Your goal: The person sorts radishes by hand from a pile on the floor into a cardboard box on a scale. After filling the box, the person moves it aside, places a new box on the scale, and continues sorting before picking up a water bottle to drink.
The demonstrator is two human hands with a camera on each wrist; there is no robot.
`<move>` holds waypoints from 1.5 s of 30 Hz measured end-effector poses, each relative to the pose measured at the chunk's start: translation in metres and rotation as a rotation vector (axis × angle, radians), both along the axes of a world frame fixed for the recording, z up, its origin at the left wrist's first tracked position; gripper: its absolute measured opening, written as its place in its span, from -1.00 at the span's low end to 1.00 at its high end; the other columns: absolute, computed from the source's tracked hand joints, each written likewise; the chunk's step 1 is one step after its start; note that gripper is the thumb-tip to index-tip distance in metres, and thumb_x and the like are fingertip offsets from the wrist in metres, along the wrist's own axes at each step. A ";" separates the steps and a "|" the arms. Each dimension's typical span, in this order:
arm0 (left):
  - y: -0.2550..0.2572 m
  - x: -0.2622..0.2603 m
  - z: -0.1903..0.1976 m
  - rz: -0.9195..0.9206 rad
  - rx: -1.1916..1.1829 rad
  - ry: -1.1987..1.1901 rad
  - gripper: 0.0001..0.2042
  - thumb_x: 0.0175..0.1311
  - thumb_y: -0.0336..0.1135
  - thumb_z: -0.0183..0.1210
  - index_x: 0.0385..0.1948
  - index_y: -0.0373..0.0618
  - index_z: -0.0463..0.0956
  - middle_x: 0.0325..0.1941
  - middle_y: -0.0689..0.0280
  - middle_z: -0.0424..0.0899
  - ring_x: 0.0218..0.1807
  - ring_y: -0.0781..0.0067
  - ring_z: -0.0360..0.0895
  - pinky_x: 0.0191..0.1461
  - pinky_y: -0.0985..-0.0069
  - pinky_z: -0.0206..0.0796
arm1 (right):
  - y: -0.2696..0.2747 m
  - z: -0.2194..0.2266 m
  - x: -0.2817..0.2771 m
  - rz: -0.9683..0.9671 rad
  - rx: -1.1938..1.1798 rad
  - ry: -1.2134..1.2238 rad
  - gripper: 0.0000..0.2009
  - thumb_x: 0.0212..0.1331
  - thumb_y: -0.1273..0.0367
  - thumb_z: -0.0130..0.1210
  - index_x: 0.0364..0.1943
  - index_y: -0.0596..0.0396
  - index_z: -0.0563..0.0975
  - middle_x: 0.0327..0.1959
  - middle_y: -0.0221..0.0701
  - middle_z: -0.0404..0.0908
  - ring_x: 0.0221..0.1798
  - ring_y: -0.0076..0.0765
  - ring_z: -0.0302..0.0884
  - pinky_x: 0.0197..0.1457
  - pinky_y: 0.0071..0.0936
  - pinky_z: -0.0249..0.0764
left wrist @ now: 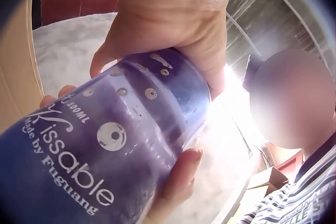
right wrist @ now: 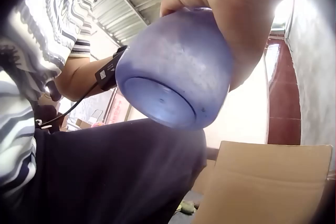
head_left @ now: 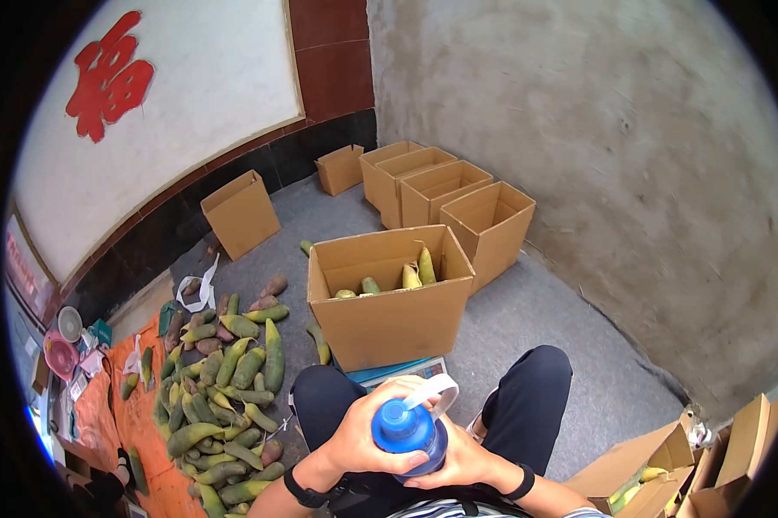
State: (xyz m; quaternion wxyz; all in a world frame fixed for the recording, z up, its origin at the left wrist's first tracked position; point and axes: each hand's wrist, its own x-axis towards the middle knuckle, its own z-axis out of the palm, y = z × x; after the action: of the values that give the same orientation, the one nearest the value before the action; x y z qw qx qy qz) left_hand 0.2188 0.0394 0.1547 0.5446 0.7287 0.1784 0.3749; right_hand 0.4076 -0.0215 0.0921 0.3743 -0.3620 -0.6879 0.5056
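Between both hands is a blue plastic water bottle (head_left: 402, 432) with a blue cap and a pale carrying loop (head_left: 434, 391). My left hand (head_left: 365, 434) grips it around the upper part, by the cap and shoulder. Lower down, my right hand (head_left: 463, 456) holds the bottle's body. White lettering covers the side of the bottle (left wrist: 79, 155) in the left wrist view, with the left hand (left wrist: 168, 19) over its top end. From the right wrist, the bottle's rounded base (right wrist: 160, 103) shows below the right hand (right wrist: 236, 19).
Ahead of my knees, a cardboard box (head_left: 389, 332) holding several green radishes stands on a scale (head_left: 423, 369). Many radishes (head_left: 225, 397) lie heaped at left beside an orange sheet (head_left: 130, 414). More boxes (head_left: 492, 211) line the wall; others (head_left: 639, 470) sit at lower right.
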 end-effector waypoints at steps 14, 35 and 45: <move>0.019 -0.028 -0.040 0.277 0.050 0.030 -0.40 -0.21 -0.21 0.48 -0.03 -0.18 0.48 0.08 0.11 0.51 0.17 0.21 0.46 0.28 0.32 0.24 | 0.037 -0.026 -0.041 -0.146 0.092 -0.012 0.01 -0.23 0.14 0.50 0.32 0.16 0.12 0.21 -0.07 0.39 0.24 -0.04 0.42 0.28 -0.20 0.34; -0.001 -0.029 -0.057 0.670 0.049 0.061 -0.40 -0.25 -0.28 0.49 -0.09 -0.23 0.43 0.07 -0.01 0.51 0.15 0.10 0.47 0.28 0.25 0.23 | 0.030 -0.063 -0.079 -0.481 0.381 -0.061 -0.02 -0.37 0.14 0.52 0.25 0.23 0.26 0.07 -0.04 0.51 0.06 0.09 0.54 0.16 -0.14 0.47; -0.004 -0.032 -0.027 0.343 -0.203 -0.013 -0.17 -0.07 -0.24 0.42 0.28 -0.28 0.16 0.29 0.04 0.33 0.31 0.21 0.33 0.41 0.27 0.08 | 0.036 -0.059 -0.047 -0.419 0.447 -0.082 0.02 -0.41 0.17 0.54 0.27 0.24 0.24 0.10 -0.04 0.49 0.08 0.07 0.53 0.18 -0.15 0.45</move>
State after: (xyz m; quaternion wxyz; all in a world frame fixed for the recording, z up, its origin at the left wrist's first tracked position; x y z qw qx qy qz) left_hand 0.1868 0.0352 0.1275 0.5446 0.6264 0.3336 0.4470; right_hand 0.3604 0.0145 0.0336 0.5127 -0.4246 -0.7071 0.2384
